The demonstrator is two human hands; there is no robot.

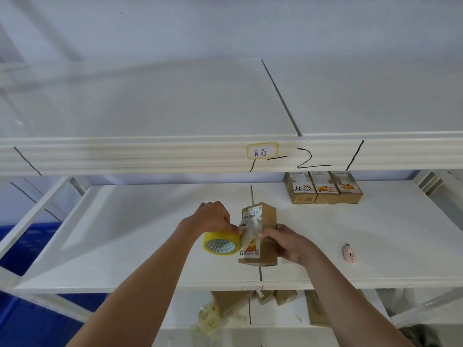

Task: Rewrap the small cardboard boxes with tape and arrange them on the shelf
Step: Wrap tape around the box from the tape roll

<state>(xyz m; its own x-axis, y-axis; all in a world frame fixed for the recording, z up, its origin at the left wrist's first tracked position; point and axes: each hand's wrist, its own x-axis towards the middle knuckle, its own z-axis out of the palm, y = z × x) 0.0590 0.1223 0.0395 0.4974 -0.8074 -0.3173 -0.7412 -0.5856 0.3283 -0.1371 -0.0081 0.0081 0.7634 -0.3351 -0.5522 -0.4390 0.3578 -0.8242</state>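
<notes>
Shelf (140, 236): white metal rack, and both hands are working over its middle deck, right where a seam runs front to back beneath them.
Upper beam (150, 154): above the hands, carrying a yellow-edged handwritten label (262, 151) and black marker strokes.
Blue crate (37, 236): far out to the left of the left arm, seen through the rack's frame.
Lower deck boxes (231, 300): several brown boxes under the hands, one level down, with a crumpled wad of used tape (210, 314) lying just left of them.
Row of boxes (325, 187): three small cardboard boxes side by side, touching, up beyond the right hand at the back of the deck, labels facing up.
Cardboard box (260, 236): here's the one in play, lying between the two hands, long side running away from the person, white labels on top, a shiny band of clear tape across its middle.
Left hand (215, 217): curled over the yellow tape roll, fingertips pressing at the box's left edge where the tape meets it.
Right hand (288, 242): clamped on the box's right side, fingers wrapped around it, thumb up on the taped band.
Tape roll (220, 244): yellow, under the left hand, touching the box's left side, patterned core facing the person.
Pink cutter (350, 254): small, lying alone on the deck, well off to the right of the right hand.
</notes>
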